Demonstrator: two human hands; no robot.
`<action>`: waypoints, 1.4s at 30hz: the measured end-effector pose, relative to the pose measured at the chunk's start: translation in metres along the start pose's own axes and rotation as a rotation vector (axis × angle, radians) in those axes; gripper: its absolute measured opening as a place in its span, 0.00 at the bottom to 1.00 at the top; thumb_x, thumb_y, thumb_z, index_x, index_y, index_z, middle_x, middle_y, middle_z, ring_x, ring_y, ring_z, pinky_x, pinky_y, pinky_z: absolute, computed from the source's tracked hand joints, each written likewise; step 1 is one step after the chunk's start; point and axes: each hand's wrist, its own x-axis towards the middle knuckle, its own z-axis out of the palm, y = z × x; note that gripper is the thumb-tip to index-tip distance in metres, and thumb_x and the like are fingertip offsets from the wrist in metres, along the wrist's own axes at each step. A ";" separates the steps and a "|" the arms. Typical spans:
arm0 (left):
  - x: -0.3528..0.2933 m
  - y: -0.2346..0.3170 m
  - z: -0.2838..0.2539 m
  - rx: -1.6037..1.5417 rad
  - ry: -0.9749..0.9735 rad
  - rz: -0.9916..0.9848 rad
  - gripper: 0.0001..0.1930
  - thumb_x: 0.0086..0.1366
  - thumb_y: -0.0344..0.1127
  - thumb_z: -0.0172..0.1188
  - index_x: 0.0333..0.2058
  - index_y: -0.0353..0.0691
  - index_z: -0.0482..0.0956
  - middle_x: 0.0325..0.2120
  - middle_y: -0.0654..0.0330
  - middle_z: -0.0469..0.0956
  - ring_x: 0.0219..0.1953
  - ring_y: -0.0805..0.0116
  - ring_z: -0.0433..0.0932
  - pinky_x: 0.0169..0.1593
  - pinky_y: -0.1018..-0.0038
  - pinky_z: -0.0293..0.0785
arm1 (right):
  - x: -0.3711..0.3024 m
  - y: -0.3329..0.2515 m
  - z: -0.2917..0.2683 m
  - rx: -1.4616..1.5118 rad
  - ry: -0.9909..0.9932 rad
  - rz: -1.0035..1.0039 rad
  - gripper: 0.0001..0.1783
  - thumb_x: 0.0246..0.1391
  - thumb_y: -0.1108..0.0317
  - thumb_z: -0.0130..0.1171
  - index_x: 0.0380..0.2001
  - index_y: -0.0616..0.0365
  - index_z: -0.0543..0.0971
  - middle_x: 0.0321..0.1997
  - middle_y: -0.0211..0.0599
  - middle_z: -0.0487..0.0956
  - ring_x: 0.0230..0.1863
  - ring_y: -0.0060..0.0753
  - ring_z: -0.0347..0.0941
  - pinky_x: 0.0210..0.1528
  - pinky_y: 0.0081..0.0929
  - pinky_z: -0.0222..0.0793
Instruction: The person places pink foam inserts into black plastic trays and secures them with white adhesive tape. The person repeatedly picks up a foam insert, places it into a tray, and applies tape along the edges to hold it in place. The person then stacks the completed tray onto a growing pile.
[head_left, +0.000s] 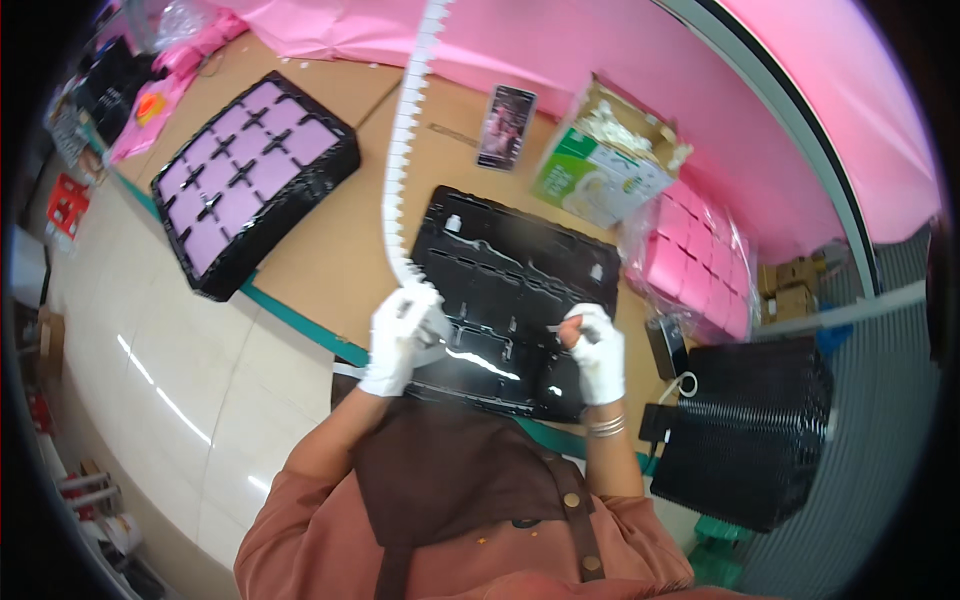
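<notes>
A long white strip with a toothed edge (399, 150) runs from the top of the head view down to my white-gloved left hand (401, 335), whose fingers are closed on it. More of the strip shows under that hand. My right hand (597, 350), also gloved but with a bare fingertip, is pinched over a shiny black plastic tray (487, 300). A small pale piece juts from its fingertips, too small to name. Two small white pieces (453, 223) sit near the tray's far corners.
Left stands a stack of black trays with purple panels (255, 165). Beyond my tray are a phone (506, 127) and an open green-and-white carton (603, 180). To the right are pink wrapped blocks (700, 262), a black power adapter (656, 422) and stacked black trays (745, 430).
</notes>
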 end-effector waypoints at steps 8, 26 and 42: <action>0.017 -0.017 -0.031 -0.023 0.096 -0.047 0.12 0.65 0.42 0.61 0.40 0.39 0.80 0.34 0.62 0.80 0.32 0.76 0.77 0.36 0.78 0.74 | -0.049 0.067 -0.076 -0.505 -0.338 0.234 0.06 0.35 0.78 0.69 0.21 0.58 0.82 0.34 0.36 0.76 0.41 0.39 0.73 0.45 0.31 0.70; 0.014 -0.024 -0.026 0.195 0.095 0.016 0.12 0.66 0.44 0.60 0.37 0.42 0.80 0.29 0.68 0.78 0.28 0.81 0.75 0.30 0.83 0.65 | -0.064 0.064 -0.060 -0.649 -0.169 0.213 0.13 0.38 0.82 0.67 0.28 0.61 0.75 0.37 0.43 0.72 0.41 0.46 0.73 0.45 0.36 0.72; 0.014 -0.029 -0.026 0.098 0.104 0.077 0.11 0.67 0.39 0.60 0.35 0.36 0.80 0.25 0.66 0.77 0.26 0.81 0.73 0.29 0.82 0.66 | -0.046 0.046 -0.066 -0.886 -0.405 0.165 0.03 0.42 0.71 0.65 0.23 0.54 0.79 0.35 0.42 0.74 0.38 0.48 0.75 0.42 0.40 0.73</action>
